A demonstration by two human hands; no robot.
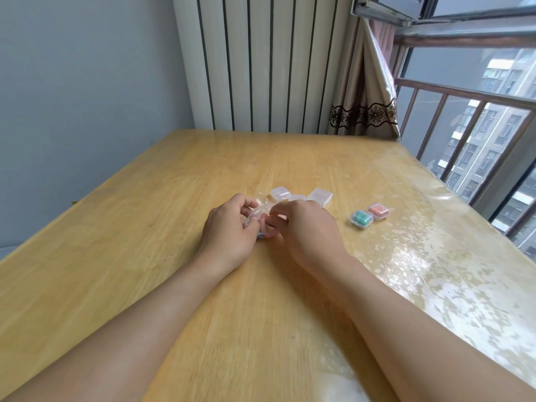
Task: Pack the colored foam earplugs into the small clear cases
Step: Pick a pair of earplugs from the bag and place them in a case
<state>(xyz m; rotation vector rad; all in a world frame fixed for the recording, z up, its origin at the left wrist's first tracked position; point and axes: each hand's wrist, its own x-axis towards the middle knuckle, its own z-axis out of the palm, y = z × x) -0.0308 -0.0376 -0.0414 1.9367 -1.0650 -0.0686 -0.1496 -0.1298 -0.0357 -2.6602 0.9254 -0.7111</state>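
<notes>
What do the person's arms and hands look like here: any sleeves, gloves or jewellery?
Both forearms are bare right to the bottom edge of the view, so no sleeve shows. The left hand and right hand wear no gloves. No watch, bracelet or ring is visible, though the fingers are partly hidden and slightly blurred.

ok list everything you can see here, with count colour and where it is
filled cases: 2, clear, one with green earplugs, one with pink, side by side right of the hands
empty cases: about 3, clear, just beyond the hands
plastic bag: 1, clear, crinkled, between the hands
table: 1, light wood, glossy cover
radiator: 1, white, behind the table
curtain: 1, beige with dark lace band, by the window
left hand: grips the bag
right hand: pinches at the bag
</notes>
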